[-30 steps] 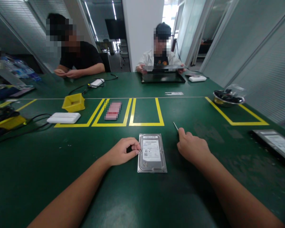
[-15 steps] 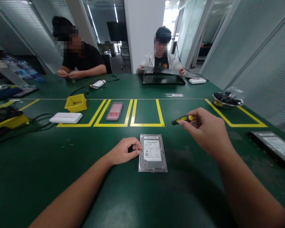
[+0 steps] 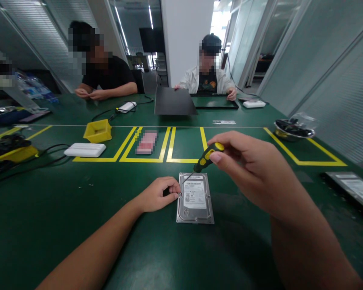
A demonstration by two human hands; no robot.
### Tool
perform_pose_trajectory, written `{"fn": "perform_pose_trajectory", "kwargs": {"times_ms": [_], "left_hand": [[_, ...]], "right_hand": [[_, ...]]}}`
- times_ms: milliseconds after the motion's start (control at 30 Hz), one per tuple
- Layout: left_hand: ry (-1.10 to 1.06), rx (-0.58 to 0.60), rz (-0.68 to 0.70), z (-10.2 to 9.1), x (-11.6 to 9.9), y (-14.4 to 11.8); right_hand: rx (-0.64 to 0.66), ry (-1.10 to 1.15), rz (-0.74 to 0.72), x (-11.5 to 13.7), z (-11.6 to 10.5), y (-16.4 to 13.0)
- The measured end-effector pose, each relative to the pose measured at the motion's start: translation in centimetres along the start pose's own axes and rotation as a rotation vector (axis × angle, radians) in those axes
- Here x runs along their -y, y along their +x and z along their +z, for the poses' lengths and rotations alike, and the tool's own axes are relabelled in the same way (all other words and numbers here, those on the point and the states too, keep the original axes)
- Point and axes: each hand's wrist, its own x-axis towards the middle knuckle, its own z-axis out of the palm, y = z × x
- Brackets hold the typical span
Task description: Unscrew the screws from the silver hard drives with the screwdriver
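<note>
Yellow-and-black screwdriver (image 3: pixel 207 157) in grip of right hand (image 3: pixel 252 169) over still-unopened hard drive (image 3: pixel 195 198), pinched at edge by left hand (image 3: pixel 157 195).

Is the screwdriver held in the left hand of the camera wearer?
No, the right hand holds the screwdriver, while the left hand touches the hard disk drive.
</note>
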Motion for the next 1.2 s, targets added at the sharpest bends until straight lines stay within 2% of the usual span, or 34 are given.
{"fn": "perform_pose_trajectory", "kwargs": {"times_ms": [167,667,1200], "left_hand": [[-0.012,-0.003,-0.007,0.0,-0.1,0.0],[-0.009,0.007,-0.019,0.0,-0.1,0.0],[0.06,-0.005,0.018,0.1,0.3,0.2]], "right_hand": [[0.042,0.038,-0.074,0.0,0.9,0.1],[0.115,0.124,-0.095,-1.3,4.4,0.5],[0.158,0.157,-0.109,-1.4,5.3,0.6]]}}
